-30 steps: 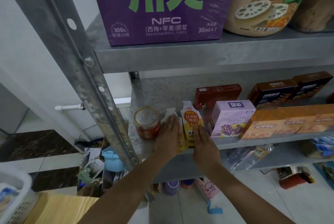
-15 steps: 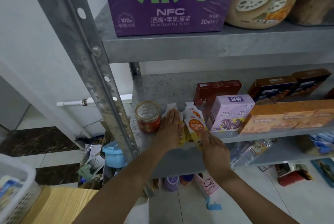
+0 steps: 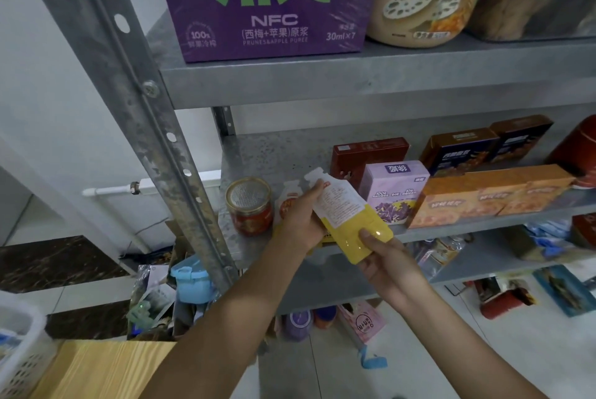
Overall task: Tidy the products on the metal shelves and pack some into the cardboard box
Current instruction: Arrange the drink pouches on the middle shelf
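Left grip pinches the yellow pouch near its spout, right grip curls round the bottom, just in front of the metal shelf. Looks soft, squishy, probably light, so I'd hold the ends, not squeeze the middle

Single head-worn view, wide-angle, set close to the metal shelves, facing forward and down. Upper left of frame: shelf post, running diagonally. Lower right: tiled floor.
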The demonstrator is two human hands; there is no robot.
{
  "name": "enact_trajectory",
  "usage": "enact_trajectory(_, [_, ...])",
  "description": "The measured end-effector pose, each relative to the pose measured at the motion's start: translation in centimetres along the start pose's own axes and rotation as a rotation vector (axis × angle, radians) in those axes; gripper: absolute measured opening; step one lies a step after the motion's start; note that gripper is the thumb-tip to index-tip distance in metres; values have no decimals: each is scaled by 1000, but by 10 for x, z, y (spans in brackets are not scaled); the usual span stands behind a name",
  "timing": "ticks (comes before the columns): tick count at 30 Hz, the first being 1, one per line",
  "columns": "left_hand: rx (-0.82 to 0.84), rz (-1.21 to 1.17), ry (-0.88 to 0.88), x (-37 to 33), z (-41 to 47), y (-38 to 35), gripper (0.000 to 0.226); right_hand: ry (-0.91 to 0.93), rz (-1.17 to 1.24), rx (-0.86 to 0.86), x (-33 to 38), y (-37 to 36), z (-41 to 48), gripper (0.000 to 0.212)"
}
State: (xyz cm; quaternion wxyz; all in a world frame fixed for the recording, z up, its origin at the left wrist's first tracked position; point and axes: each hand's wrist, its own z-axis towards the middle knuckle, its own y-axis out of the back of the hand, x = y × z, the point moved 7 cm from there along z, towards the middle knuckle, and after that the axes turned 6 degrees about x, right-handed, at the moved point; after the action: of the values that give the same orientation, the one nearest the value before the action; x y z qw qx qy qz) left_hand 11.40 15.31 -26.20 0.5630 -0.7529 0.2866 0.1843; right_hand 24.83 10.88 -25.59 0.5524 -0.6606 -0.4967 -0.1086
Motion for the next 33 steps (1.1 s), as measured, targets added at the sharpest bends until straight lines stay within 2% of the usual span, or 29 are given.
enact_trajectory(4, [76, 98, -11, -16, 0, -20, 26, -81, 3, 57, -3, -2, -4, 26])
enact_trajectory(9, [11, 200, -16, -31, 2, -36, 24, 44, -26, 128, 6, -13, -6, 37])
enact_trajectory(13, [-36, 209, -47, -35, -3, -37, 27, 82, -141, 114, 13, -13, -8, 26])
enact_trajectory(16, [-154, 417, -116, -43, -12, -33, 23, 164, -275, 97, 23, -11, -8, 27])
enact_trajectory(18, [-210, 544, -127, -49, -21, -34, 23, 307, -581, 42, 36, -10, -9, 33])
enact_trajectory(20, [-180, 502, -62, -49, -29, -40, 36, 609, -1043, -4, 50, -21, -18, 44])
enact_trajectory(22, [-125, 415, -12, -43, -32, -47, 34, 913, -1453, 19, 49, -34, -25, 57])
enact_trajectory(23, [-122, 388, -25, -43, -32, -48, 26, 989, -1602, 83, 41, -36, -26, 63])
enact_trajectory(24, [-146, 377, -52, -47, -34, -48, 15, 974, -1699, 174, 33, -37, -24, 71])
enact_trajectory(25, [-183, 389, -79, -52, -34, -44, 13, 877, -1742, 270, 27, -38, -20, 80])
enact_trajectory(26, [-180, 399, -94, -57, -33, -41, 19, 741, -1718, 342, 23, -40, -17, 89])
enact_trajectory(28, [-95, 461, -82, -63, -33, -41, 27, 484, -1435, 311, 23, -36, -14, 91])
enact_trajectory(29, [-41, 508, -61, -64, -35, -43, 26, 410, -1202, 263, 27, -35, -12, 83])
enact_trajectory(31, [24, 608, -14, -64, -38, -45, 24, 261, -767, 257, 31, -31, -3, 51])
enact_trajectory(33, [51, 652, 11, -64, -38, -45, 25, 130, -653, 280, 25, -33, 2, 28])
